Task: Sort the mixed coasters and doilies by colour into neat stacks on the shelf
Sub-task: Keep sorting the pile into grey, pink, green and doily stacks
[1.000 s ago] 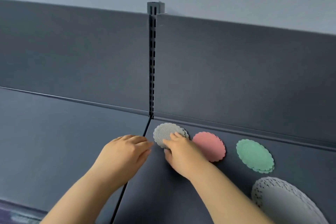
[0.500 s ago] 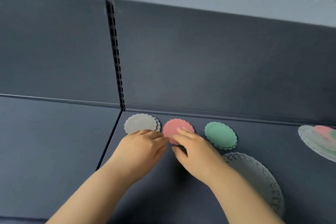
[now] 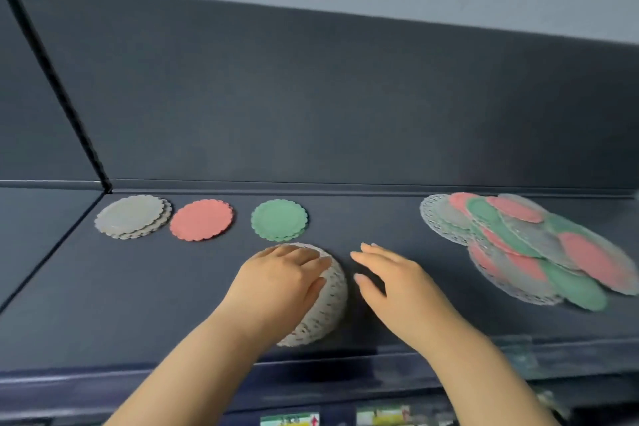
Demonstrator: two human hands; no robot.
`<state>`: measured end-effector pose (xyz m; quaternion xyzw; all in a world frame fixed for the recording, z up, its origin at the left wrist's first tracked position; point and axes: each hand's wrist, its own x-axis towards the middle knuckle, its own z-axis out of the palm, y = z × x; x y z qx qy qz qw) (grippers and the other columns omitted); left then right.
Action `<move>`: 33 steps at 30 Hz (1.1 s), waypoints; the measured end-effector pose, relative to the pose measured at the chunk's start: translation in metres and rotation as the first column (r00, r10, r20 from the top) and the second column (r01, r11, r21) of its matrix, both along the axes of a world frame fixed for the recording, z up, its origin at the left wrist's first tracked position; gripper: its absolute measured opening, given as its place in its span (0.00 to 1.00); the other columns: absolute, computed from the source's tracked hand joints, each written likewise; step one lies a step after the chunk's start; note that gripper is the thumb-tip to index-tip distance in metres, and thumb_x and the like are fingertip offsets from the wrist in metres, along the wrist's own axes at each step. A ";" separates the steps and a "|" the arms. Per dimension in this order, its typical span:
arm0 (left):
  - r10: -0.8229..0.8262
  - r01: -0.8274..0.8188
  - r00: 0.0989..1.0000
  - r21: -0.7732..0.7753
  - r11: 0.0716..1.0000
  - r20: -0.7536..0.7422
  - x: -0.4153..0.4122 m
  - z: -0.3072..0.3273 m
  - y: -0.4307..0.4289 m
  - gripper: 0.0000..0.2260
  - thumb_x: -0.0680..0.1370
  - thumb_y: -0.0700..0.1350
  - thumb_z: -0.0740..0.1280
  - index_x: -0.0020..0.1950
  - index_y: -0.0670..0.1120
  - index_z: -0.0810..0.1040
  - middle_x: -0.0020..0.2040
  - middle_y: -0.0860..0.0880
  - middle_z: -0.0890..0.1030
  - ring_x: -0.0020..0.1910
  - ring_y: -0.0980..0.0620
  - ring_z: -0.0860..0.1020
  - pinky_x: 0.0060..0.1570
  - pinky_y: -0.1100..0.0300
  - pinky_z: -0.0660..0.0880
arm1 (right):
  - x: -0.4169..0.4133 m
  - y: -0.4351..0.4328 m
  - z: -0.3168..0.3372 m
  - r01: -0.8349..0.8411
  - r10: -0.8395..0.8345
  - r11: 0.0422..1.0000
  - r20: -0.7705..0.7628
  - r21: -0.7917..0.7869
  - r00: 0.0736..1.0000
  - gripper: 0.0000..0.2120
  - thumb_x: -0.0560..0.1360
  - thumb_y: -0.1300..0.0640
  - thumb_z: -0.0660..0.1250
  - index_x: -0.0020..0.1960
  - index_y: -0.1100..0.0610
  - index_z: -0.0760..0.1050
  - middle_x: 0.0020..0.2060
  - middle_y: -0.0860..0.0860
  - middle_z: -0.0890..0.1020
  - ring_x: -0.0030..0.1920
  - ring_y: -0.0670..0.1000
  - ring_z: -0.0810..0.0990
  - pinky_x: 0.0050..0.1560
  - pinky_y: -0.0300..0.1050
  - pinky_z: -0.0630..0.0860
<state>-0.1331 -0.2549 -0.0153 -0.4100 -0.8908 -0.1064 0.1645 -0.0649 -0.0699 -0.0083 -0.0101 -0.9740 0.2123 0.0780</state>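
On the dark shelf [image 3: 103,304] three small stacks lie in a row near the back: grey coasters [image 3: 133,216], a pink coaster [image 3: 201,220] and green coasters [image 3: 278,220]. A large white lace doily [image 3: 332,301] lies in front of them, and my left hand [image 3: 280,282] rests flat on it, covering most of it. My right hand [image 3: 390,278] hovers just right of the doily with fingers apart, holding nothing. A mixed pile [image 3: 532,245] of pink, green, grey coasters and white doilies spreads at the right.
A dark back panel [image 3: 345,97] rises behind the shelf, with a slotted upright [image 3: 58,86] at the left where a second shelf section begins. The shelf's front lip [image 3: 345,367] runs below my wrists, with price labels [image 3: 290,420] underneath.
The view has swung right, bringing the mixed pile into sight. Both hands have left the grey and pink stacks and come forward to the white doily, my left hand now pressing on it.
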 end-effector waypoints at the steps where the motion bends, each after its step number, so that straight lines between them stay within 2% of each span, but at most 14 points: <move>1: -0.003 0.003 1.000 0.009 1.000 0.002 0.011 0.000 0.019 0.17 0.74 0.52 0.55 0.51 0.52 0.83 0.47 0.55 0.84 0.43 0.52 0.82 0.42 0.60 0.78 | 0.012 0.018 0.000 0.011 -0.011 1.000 -0.004 0.000 1.000 0.18 0.78 0.49 0.57 0.68 0.44 0.66 0.70 0.40 0.64 0.70 0.38 0.58 0.67 0.36 0.57; 4: 0.003 -0.003 1.000 0.035 0.999 0.008 0.041 0.000 0.070 0.17 0.74 0.52 0.56 0.51 0.52 0.83 0.45 0.55 0.83 0.41 0.52 0.82 0.39 0.61 0.77 | 0.045 0.072 -0.001 0.032 -0.032 0.999 -0.008 0.008 0.999 0.18 0.78 0.50 0.58 0.68 0.44 0.66 0.70 0.40 0.65 0.70 0.38 0.59 0.67 0.35 0.57; 13: 0.019 -0.019 0.998 0.014 1.000 0.055 0.090 -0.003 0.158 0.18 0.75 0.52 0.55 0.54 0.52 0.82 0.48 0.57 0.83 0.44 0.53 0.82 0.43 0.60 0.77 | 0.102 0.175 -0.007 0.115 -0.117 0.992 -0.045 -0.057 0.992 0.17 0.77 0.52 0.60 0.66 0.47 0.70 0.65 0.40 0.72 0.64 0.40 0.68 0.63 0.32 0.61; 19: 0.004 -0.005 0.999 0.022 1.000 0.049 0.075 -0.008 0.183 0.18 0.75 0.53 0.55 0.55 0.52 0.82 0.48 0.56 0.83 0.44 0.53 0.82 0.43 0.59 0.78 | 0.094 0.199 -0.009 0.162 -0.169 0.982 -0.067 -0.099 0.983 0.16 0.77 0.54 0.62 0.64 0.49 0.72 0.63 0.42 0.74 0.62 0.41 0.71 0.61 0.31 0.62; 26: -0.062 0.060 0.997 0.045 0.997 0.054 0.041 -0.009 0.214 0.18 0.76 0.52 0.54 0.55 0.52 0.82 0.49 0.56 0.83 0.46 0.52 0.82 0.43 0.58 0.78 | 0.073 0.221 -0.009 0.235 -0.244 0.966 -0.086 -0.103 0.966 0.16 0.76 0.55 0.62 0.63 0.50 0.74 0.61 0.43 0.75 0.61 0.43 0.72 0.62 0.37 0.67; 33: -0.151 0.146 0.984 0.064 0.987 0.091 0.028 -0.016 0.261 0.16 0.76 0.51 0.56 0.54 0.51 0.82 0.50 0.55 0.82 0.46 0.51 0.81 0.44 0.58 0.78 | 0.075 0.273 -0.021 0.356 -0.375 0.924 -0.148 -0.144 0.915 0.14 0.74 0.60 0.65 0.59 0.53 0.76 0.56 0.42 0.77 0.56 0.39 0.72 0.59 0.33 0.65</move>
